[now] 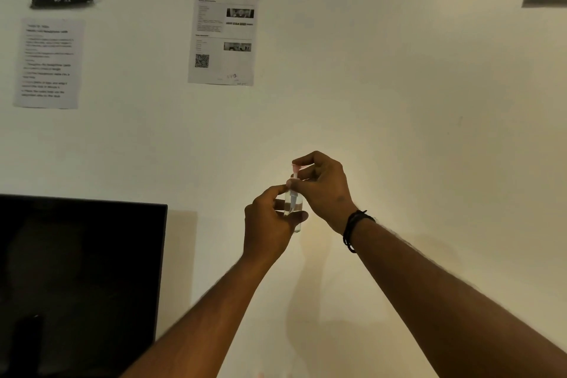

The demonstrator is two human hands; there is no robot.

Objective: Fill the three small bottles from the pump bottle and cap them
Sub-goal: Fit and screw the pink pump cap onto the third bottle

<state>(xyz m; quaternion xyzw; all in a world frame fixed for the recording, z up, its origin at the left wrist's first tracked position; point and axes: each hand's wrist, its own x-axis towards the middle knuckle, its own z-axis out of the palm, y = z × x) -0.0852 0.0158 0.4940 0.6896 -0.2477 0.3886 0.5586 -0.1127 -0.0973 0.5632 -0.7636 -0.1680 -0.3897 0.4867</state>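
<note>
Hands (294, 202) gripping small bottle (294, 209), seemingly capping

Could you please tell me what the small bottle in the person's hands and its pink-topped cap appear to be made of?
The small bottle looks like clear glass or hard plastic: the fingers and wall show through it; which one cannot be told. The pink-topped cap looks like matte plastic, with a pale stem running down into the bottle.

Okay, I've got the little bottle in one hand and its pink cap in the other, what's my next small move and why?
Probably lower the pink cap fully and twist it tight: the right hand pinches it above the small bottle, which the left hand holds upright, its tube already inside.
</note>
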